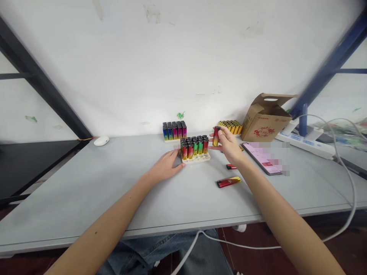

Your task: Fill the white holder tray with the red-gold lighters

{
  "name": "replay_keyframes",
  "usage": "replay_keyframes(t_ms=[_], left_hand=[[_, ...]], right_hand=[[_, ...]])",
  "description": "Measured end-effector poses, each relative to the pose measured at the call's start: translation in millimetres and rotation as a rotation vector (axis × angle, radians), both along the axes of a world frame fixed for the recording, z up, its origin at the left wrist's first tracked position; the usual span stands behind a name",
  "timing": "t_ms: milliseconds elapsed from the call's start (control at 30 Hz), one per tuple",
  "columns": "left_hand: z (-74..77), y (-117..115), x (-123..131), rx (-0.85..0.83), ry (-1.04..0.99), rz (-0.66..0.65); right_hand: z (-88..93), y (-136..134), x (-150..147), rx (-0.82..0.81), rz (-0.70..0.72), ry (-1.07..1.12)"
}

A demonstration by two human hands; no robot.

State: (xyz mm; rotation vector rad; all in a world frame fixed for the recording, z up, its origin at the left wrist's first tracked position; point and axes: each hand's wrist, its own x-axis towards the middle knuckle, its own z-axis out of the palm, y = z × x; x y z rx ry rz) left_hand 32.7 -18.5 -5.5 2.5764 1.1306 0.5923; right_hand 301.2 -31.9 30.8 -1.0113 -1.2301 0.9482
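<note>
1. Hands, two: the left hand (165,164), near mid-frame, lies loosely spread, fingertips against the left end of a pale tray; the right hand (228,144), right of centre, is closed around one red-and-gold lighter (216,136), held upright.
2. That held lighter is just right of the pale tray (197,160), between the two hands. Five lighter bodies face forward there, three red and two green, with bare holes along the front; the full number is hard to tell.
3. Two loose lighters (229,181) lie below the right hand, one partly behind the forearm; something yellow-tipped behind that hand is mostly hidden.
4. Behind, centre frame, one rack (174,131) shows five in front, two blue and three pink; right of it stands one yellow cluster (235,127), too small to count.
5. Grey surface (86,191) beneath: one phone (262,156), one cardboard box (266,126) and one white power strip (309,144) at right, one white mouse (101,141) at left.
6. White, scuffed wall (183,57) fills the upper frame, between dark and blue slanting bars.
</note>
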Motion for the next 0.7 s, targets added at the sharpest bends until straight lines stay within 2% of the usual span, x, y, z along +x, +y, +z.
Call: replay_keyframes(t_ms=[267, 500, 700], left_hand=[[-1.1, 0.2, -0.7, -0.004, -0.018, -0.007], [-1.9, 0.9, -0.2, 0.007, -0.008, -0.010], [-1.6, 0.6, -0.3, 0.011, -0.021, -0.020]], right_hand=[[14.4, -3.2, 6.0, -0.064, -0.027, 0.180], [19.3, -11.8, -4.6, -0.162, 0.226, 0.312], [21.8, -24.4, -22.5, -0.243, 0.397, 0.328]])
